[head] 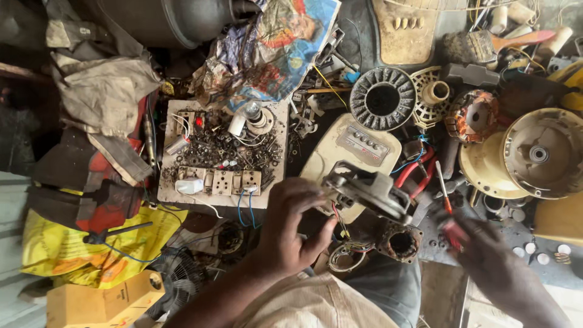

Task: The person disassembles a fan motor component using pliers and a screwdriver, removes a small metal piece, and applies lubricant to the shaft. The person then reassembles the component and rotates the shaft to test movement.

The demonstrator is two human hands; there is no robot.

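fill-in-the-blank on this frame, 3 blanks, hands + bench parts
1. The left hand grips a grey metal motor part held above the person's ____.
2. The right hand holds a tool with a ____ handle.
3. The white switchboard with sockets lies to the ____ of the left hand in the picture.

Missing words: lap; red; left
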